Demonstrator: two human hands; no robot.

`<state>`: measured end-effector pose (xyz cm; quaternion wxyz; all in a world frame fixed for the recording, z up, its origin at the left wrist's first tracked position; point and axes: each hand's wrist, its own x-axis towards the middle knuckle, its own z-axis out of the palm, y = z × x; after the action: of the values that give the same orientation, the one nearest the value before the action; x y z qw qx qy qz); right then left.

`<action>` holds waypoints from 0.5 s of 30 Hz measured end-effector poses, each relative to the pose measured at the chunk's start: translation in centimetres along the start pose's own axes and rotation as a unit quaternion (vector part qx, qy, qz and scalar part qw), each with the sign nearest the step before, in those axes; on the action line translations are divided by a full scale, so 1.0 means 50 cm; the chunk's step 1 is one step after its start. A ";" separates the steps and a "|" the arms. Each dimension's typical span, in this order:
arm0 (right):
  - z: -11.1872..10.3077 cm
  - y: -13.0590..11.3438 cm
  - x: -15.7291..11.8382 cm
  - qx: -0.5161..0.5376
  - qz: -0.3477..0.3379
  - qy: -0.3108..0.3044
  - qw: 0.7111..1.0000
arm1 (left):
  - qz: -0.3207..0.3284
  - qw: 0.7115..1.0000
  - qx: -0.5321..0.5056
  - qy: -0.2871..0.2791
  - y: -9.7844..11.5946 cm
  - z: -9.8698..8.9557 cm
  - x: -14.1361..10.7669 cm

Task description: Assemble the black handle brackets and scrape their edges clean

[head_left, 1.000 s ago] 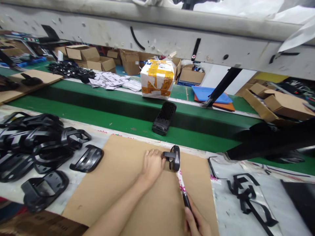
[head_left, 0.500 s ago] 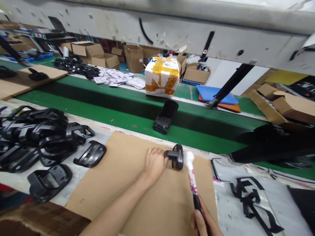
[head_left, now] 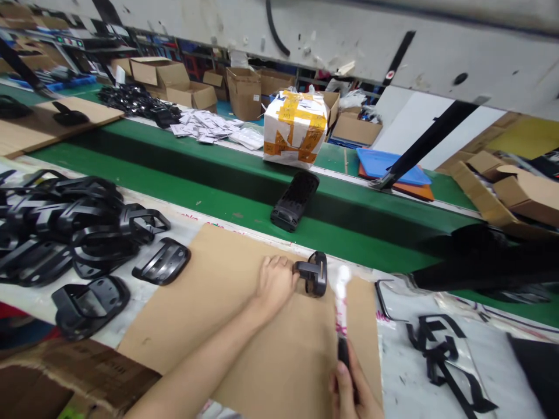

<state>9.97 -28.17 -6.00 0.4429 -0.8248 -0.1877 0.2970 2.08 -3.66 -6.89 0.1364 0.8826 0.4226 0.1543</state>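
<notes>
Beneath the left hand (head_left: 276, 282): cardboard sheet (head_left: 209, 297) is lying flat.
White-headed tool (head_left: 341, 314): right hand (head_left: 353, 384) is clasping its dark handle (head_left: 343, 351).
Black part (head_left: 321, 273): left hand is holding its bar (head_left: 309, 269), the tool standing just rightward.
Tool head (head_left: 343, 273): drifting left through loose aim, it could be knocking that hand, I'm thinking.

A person's bare left forearm (head_left: 200, 359) slanted up from the bottom edge, left of center, to the left hand (head_left: 275, 283) mid-frame, its back upward and fingers bent. The right hand (head_left: 353, 385), cut by the bottom edge right of center, was clenched, thumb pointing up the frame.
</notes>
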 end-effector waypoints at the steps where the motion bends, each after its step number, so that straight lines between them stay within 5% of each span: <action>1: 0.004 0.000 0.000 -0.006 0.002 -0.012 1.000 | -0.001 1.000 -0.001 0.001 0.000 -0.001 0.000; 4: 0.011 0.005 0.002 -0.004 0.001 -0.025 1.000 | -0.003 1.000 -0.003 0.001 0.000 -0.003 -0.001; 9: 0.014 0.014 -0.004 0.030 0.023 0.041 0.998 | 0.004 1.000 0.001 -0.001 -0.001 -0.002 0.000; 13: 0.013 0.015 0.000 0.024 0.025 -0.028 0.999 | 0.000 1.000 0.003 0.003 -0.003 0.003 0.000; 15: 0.011 0.017 0.002 0.041 0.015 -0.012 0.999 | 0.001 1.000 0.003 0.005 -0.003 0.005 0.000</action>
<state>9.73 -28.23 -7.01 0.4693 -0.8053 -0.1679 0.3211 2.06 -3.58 -7.17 0.1315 0.8826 0.4231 0.1574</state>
